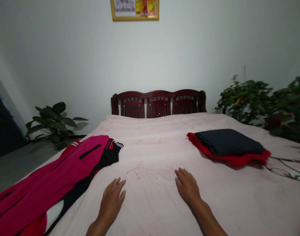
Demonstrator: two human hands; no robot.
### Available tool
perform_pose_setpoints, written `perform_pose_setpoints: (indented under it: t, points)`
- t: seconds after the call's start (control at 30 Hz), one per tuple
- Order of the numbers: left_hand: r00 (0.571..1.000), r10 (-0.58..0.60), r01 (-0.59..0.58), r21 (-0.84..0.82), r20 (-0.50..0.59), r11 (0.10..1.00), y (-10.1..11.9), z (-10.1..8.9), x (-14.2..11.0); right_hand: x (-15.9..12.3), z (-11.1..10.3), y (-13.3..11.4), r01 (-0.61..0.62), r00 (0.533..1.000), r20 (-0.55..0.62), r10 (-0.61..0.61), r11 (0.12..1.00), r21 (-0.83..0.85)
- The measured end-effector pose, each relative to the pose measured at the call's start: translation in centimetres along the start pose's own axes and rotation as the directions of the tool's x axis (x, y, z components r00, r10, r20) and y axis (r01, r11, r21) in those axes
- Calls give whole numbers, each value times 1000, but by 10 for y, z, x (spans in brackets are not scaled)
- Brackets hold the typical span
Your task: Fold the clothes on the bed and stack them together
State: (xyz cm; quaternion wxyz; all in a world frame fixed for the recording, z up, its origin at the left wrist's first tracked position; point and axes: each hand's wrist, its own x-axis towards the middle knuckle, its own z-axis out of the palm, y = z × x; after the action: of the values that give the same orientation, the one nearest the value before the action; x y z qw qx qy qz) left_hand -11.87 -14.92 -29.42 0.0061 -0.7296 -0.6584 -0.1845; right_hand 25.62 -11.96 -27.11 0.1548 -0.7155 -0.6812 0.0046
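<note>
Judgement: between grips, no garment being worked. Left hand and right hand both empty, fingers loosely spread, palms down over the bedspread; can't tell if they're touching it. Clock centred between hands: magenta jacket at 9–10, sleeve-like length running toward 8; folded dark garment at 2, on red garment. Any pickup would need a sideways reach first, then fingers closing on a fabric edge.
</note>
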Motion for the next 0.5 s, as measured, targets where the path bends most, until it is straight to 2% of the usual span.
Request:
perform_pose_setpoints:
  t: [0.5]
  points:
    - [1000, 0, 0, -6, -8, 1000, 2, 0, 0, -1, -2, -1, 1, 1000, -3, -1, 1000, 3]
